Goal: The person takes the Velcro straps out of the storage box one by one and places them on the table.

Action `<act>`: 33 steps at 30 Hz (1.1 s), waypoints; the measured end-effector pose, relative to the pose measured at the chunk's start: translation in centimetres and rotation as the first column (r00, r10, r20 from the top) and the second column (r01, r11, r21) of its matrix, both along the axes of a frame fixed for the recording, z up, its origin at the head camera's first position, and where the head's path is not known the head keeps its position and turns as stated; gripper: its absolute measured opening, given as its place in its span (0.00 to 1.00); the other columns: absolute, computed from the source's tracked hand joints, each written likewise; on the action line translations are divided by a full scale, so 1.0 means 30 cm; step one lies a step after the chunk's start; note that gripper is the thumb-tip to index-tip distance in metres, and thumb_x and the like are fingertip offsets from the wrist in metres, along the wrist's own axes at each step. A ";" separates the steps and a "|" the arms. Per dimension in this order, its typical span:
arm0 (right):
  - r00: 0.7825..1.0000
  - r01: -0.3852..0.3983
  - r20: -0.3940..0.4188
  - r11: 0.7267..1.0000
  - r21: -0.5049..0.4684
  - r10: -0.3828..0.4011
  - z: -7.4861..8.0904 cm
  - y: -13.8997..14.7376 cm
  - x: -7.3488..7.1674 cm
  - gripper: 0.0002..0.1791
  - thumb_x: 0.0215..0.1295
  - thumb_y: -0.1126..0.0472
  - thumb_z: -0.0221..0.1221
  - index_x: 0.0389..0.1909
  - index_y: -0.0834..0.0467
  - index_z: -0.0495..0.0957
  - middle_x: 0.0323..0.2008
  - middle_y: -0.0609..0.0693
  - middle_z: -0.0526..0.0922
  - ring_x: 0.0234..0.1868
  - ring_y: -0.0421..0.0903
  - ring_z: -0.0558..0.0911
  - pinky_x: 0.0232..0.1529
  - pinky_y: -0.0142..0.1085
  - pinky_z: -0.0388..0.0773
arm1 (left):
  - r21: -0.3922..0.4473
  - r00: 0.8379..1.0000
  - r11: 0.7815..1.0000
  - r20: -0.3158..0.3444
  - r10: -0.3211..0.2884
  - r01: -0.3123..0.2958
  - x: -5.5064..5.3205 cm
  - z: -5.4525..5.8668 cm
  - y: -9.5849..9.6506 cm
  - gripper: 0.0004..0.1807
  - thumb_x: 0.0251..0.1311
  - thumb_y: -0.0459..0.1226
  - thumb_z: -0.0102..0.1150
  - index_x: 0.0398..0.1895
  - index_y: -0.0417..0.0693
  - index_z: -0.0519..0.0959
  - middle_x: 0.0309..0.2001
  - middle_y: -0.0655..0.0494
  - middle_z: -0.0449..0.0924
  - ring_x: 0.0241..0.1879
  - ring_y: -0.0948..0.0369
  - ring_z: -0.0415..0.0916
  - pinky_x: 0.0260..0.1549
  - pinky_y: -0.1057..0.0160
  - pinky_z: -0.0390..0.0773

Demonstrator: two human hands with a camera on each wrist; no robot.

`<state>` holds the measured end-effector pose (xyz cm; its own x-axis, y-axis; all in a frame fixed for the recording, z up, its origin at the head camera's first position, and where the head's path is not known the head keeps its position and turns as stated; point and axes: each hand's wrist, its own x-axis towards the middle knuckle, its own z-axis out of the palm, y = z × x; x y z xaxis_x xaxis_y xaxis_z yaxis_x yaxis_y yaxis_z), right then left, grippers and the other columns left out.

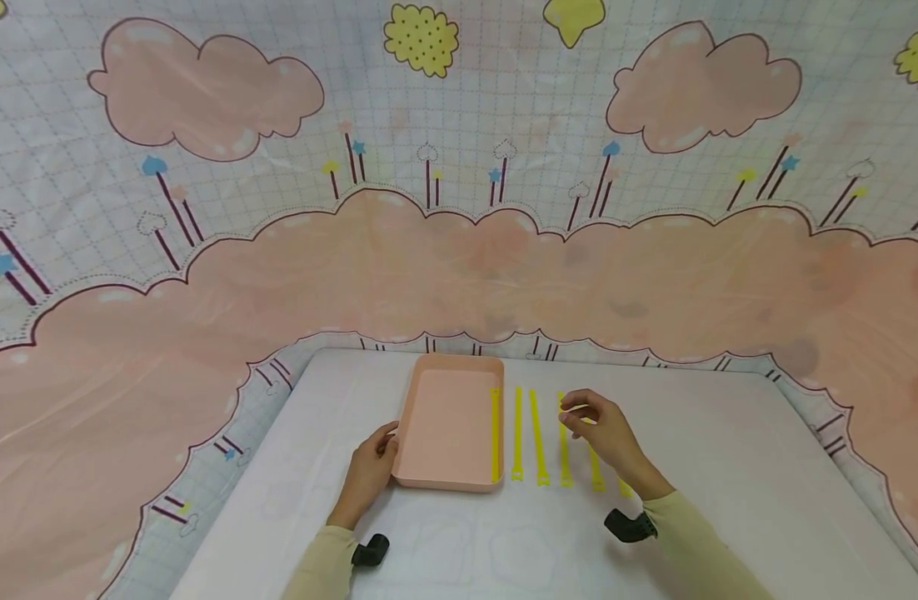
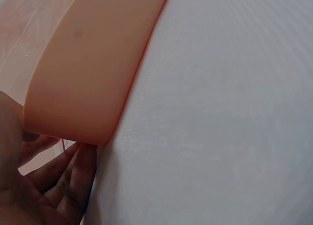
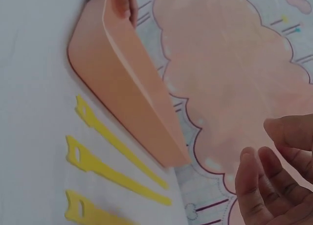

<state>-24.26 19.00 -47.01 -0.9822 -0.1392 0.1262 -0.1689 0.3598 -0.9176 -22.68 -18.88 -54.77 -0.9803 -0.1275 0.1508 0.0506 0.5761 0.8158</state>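
Observation:
A shallow pink tray [image 1: 451,429] lies on the white table, with one yellow hook-and-loop cable tie [image 1: 495,437] lengthwise along its right inner side. My left hand [image 1: 372,461] grips the tray's near left part; in the left wrist view its thumb and fingers [image 2: 80,176] meet the wall at the corner. Right of the tray, several more yellow cable ties [image 1: 517,437] stand in a row, slotted heads toward me. Above that row is my right hand [image 1: 601,429], fingers loosely bent and holding nothing. In the right wrist view, a gap separates its thumb from the fingers [image 3: 249,178].
The white table [image 1: 729,467] ends at a patterned cloth backdrop [image 1: 459,267] behind the tray. Dark wrist devices [image 1: 631,527] sit on both forearms. The nearest tie [image 3: 112,142] lies close beside the tray's right wall.

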 end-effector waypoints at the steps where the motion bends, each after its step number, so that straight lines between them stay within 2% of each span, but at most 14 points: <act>1: 1.000 -0.010 0.001 1.000 -0.006 0.010 -0.004 -0.007 0.000 0.15 0.65 0.61 0.64 0.49 0.63 0.76 0.50 0.61 0.79 0.42 0.41 0.82 0.38 0.35 0.82 | 0.003 1.000 1.000 0.003 0.000 0.000 0.000 0.001 0.000 0.19 0.70 0.35 0.51 0.63 0.46 0.75 0.50 0.42 0.84 0.46 0.53 0.82 0.46 0.53 0.79; 9: 0.999 -0.051 0.004 0.998 -0.023 0.051 -0.028 -0.067 -0.005 0.13 0.66 0.63 0.62 0.49 0.63 0.77 0.50 0.61 0.79 0.44 0.42 0.83 0.40 0.37 0.84 | 0.009 1.000 1.000 0.003 0.001 -0.001 0.000 -0.007 0.001 0.19 0.70 0.35 0.52 0.63 0.46 0.76 0.49 0.43 0.85 0.46 0.53 0.82 0.45 0.54 0.79; 13: 0.998 -0.069 -0.018 0.997 -0.029 0.068 -0.034 -0.089 -0.005 0.12 0.66 0.64 0.62 0.48 0.63 0.77 0.49 0.61 0.79 0.46 0.46 0.83 0.40 0.39 0.84 | 0.008 1.000 1.000 -0.010 -0.003 0.003 -0.002 -0.005 0.000 0.19 0.70 0.34 0.52 0.63 0.46 0.76 0.49 0.43 0.85 0.45 0.53 0.82 0.44 0.54 0.79; 20: 0.993 -0.120 -0.024 0.993 -0.017 0.120 -0.045 -0.132 -0.006 0.14 0.66 0.62 0.62 0.50 0.63 0.76 0.51 0.63 0.79 0.48 0.52 0.82 0.39 0.32 0.82 | 0.025 1.000 1.000 0.012 -0.001 0.001 -0.005 0.001 0.002 0.20 0.70 0.35 0.51 0.63 0.46 0.75 0.50 0.42 0.84 0.46 0.53 0.82 0.46 0.53 0.79; 27: 0.991 -0.133 -0.030 0.990 -0.039 0.132 -0.048 -0.177 -0.003 0.13 0.65 0.65 0.62 0.49 0.64 0.77 0.49 0.62 0.80 0.50 0.57 0.82 0.38 0.32 0.82 | 0.028 1.000 1.000 0.010 -0.011 0.011 -0.002 0.007 0.004 0.19 0.70 0.34 0.51 0.63 0.45 0.75 0.51 0.41 0.84 0.47 0.52 0.82 0.47 0.53 0.79; 30: 0.987 -0.155 -0.038 0.988 -0.030 0.154 -0.035 -0.198 0.008 0.13 0.66 0.66 0.61 0.49 0.65 0.76 0.50 0.64 0.79 0.51 0.58 0.81 0.39 0.34 0.82 | 0.026 1.000 1.000 0.008 -0.010 0.010 -0.002 0.009 0.003 0.19 0.70 0.34 0.51 0.63 0.45 0.75 0.51 0.41 0.84 0.48 0.52 0.82 0.47 0.52 0.79; 33: 0.986 -0.160 -0.038 0.987 -0.002 0.160 -0.035 -0.219 0.007 0.12 0.66 0.65 0.61 0.48 0.63 0.77 0.50 0.61 0.80 0.50 0.56 0.82 0.38 0.33 0.82 | 0.029 1.000 1.000 0.007 -0.005 0.005 -0.004 0.008 0.003 0.19 0.70 0.34 0.51 0.63 0.46 0.76 0.51 0.41 0.84 0.47 0.52 0.82 0.48 0.53 0.79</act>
<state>-24.05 12.44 -48.06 -0.9418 -0.2937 0.1634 -0.2581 0.3207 -0.9114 -22.79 -18.80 -54.54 -0.9820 -0.1268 0.1397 0.0472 0.5517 0.8327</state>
